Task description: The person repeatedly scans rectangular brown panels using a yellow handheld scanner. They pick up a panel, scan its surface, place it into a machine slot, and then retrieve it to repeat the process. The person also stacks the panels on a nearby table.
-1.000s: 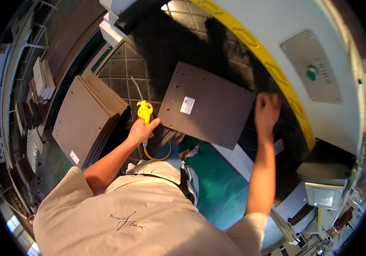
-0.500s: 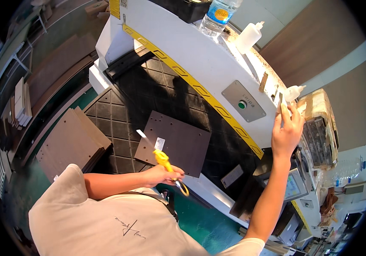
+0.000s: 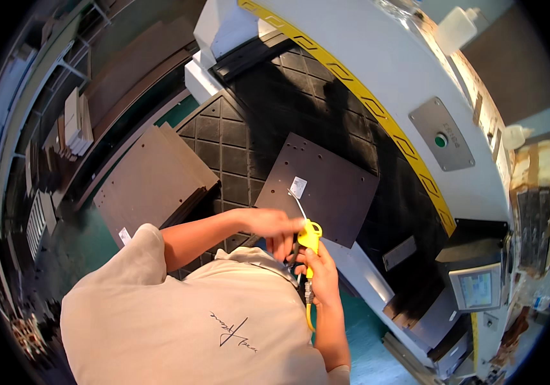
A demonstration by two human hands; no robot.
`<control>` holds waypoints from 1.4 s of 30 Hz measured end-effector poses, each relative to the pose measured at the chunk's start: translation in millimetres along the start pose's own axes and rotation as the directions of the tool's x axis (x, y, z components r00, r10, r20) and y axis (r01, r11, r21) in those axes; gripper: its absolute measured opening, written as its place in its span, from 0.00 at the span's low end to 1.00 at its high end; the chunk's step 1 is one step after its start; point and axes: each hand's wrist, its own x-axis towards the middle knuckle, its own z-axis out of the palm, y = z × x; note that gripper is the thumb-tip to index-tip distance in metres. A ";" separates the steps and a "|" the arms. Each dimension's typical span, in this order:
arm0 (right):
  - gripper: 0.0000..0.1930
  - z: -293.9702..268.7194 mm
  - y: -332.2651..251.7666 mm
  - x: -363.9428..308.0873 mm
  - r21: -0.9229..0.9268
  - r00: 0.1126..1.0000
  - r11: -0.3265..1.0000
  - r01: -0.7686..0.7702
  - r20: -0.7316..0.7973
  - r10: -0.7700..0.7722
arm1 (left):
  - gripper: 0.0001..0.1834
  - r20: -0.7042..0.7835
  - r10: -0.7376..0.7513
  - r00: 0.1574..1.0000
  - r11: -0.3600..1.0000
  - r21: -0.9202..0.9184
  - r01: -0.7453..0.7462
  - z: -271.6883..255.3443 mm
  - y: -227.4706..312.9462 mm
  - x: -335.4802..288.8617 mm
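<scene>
A yellow air blow gun (image 3: 309, 235) with a thin pale nozzle is in front of my body, its yellow hose hanging below. My right hand (image 3: 324, 274) is wrapped round its lower part. Beside the gun's top is my left hand (image 3: 274, 230), somewhat blurred, its fingers loosely bent and apart; one fingertip reaches the gun. Beyond the nozzle lies a dark brown panel (image 3: 333, 186) with drilled holes and a white label (image 3: 298, 187), flat on a black ribbed mat (image 3: 223, 138).
At left stands a stack of brown panels (image 3: 150, 179). A white machine body (image 3: 378, 58) with a yellow stripe curves along the right, bearing a green button (image 3: 440, 140). A screen (image 3: 476, 287) juts out near my right. White squeeze bottles (image 3: 456, 29) stand on its ledge.
My right hand has left the machine's ledge and come down to the blow gun, which my left hand held before. The whole view has shifted, so the machine appears farther right.
</scene>
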 end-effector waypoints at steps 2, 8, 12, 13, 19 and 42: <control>0.16 -17.9 20.9 6.3 0.054 0.961 0.995 0.084 -0.269 -0.067 | 0.37 -0.466 0.072 0.882 0.995 -0.028 -0.096 -11.9 -19.4 7.0; 0.17 -65.6 21.9 -62.0 0.134 0.933 0.991 0.014 -0.359 0.035 | 0.30 -0.720 0.597 0.354 0.775 0.631 -0.022 17.6 -104.4 75.3; 0.16 -66.8 18.1 -91.1 0.157 0.896 0.987 -0.030 -0.434 0.096 | 0.43 -0.711 0.505 0.489 0.742 0.647 0.175 43.4 -94.4 93.0; 0.15 -75.2 21.1 -93.1 0.146 0.861 0.989 -0.013 -0.502 0.086 | 0.46 -0.696 0.505 0.511 0.692 0.680 0.243 41.9 -93.5 95.5; 0.18 -72.2 23.7 -51.1 -0.201 0.883 0.977 -0.063 -0.467 -0.039 | 0.51 -0.577 0.687 0.441 0.462 0.816 0.348 -13.6 -116.8 96.8; 0.20 36.4 -112.8 140.6 -0.069 0.963 0.979 0.193 -0.176 -0.202 | 0.56 -0.707 0.681 0.190 0.605 0.690 0.397 -126.4 -29.1 170.3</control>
